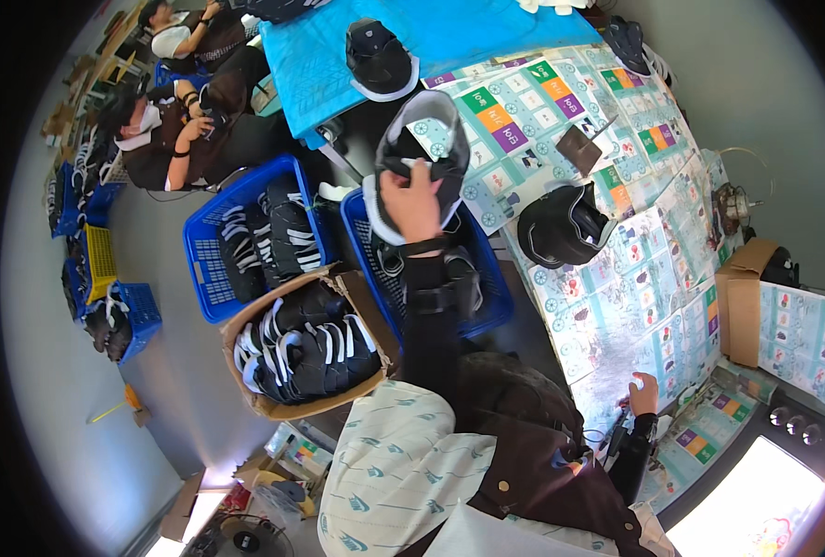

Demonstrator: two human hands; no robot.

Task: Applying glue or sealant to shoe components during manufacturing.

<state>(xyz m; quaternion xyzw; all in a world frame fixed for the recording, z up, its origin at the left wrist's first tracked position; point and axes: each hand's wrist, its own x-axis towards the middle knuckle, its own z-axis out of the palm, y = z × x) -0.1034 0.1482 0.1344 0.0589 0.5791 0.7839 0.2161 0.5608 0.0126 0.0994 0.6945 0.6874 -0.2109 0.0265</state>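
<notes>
My left hand (414,202) is closed on a black shoe upper with a grey lining (431,116) and a white lower edge. It is held above a blue basket (496,311) that has more dark shoe parts in it. At the right, my right hand (644,395) is over the near edge of the worktable (607,339), with fingers apart and nothing plainly in them. Close to it is a dark, slim object (619,432) that I cannot make out. Another black shoe upper (561,227) lies on the table, and one more (380,65) sits on the blue cover.
A blue basket (199,269) and a cardboard box (375,362) hold several dark shoes with white edges. A dark brown flat piece (579,150) lies on the printed table sheets. Two people work at the far left. A machine with knobs (793,427) stands at the lower right.
</notes>
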